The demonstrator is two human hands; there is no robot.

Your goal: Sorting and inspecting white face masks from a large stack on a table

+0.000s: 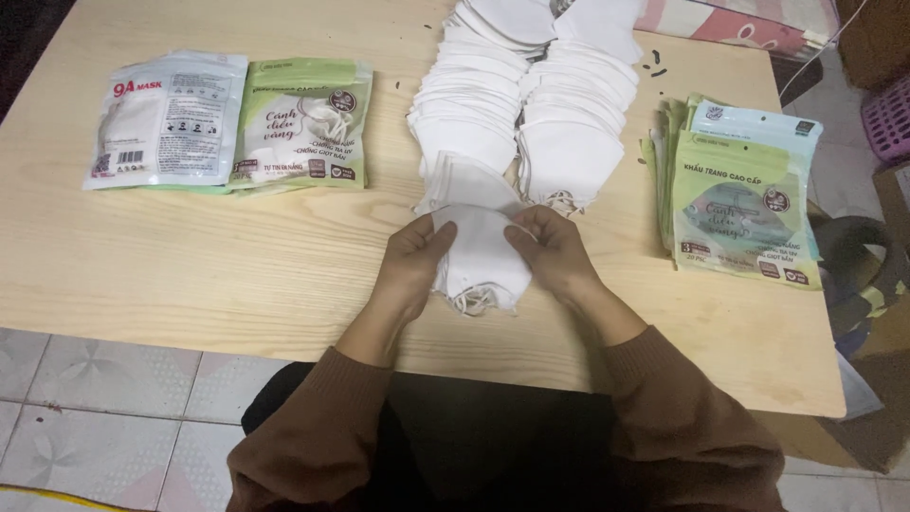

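- Both hands hold 1 small bundle of masks [479,258] just above the near edge of the table [190,275]: the left hand [414,254] clamps its left side, the right hand [553,248] its right side, thumbs pressed on top.
- That bundle is white, folded flat and roughly shield-shaped; thin ear loops hang out at its lower edge. It looks soft and light, and the layers look likely to slip unless pinched together.
- Just beyond the bundle, a few loose masks [464,180] lie fanned on the table, touching the rows behind them.
- Farther from the bundle, 2 long overlapping rows of masks [526,95] run toward the far edge of the table. Judging by this, much stock is not yet packed.
- Right of the bundle, a stack of empty pouches [744,204], green and pale blue with a clear window, lies flat, apparently waiting to be filled.
- Left of the bundle and well apart from it, 2 filled packs rest side by side: a green pack [303,123] and, farther left, a white pack [171,118]. So at least 2 packs seem finished, while most of the work appears left.
- Far right of the bundle, off the table, a purple basket [889,118] shows at the edge of view.
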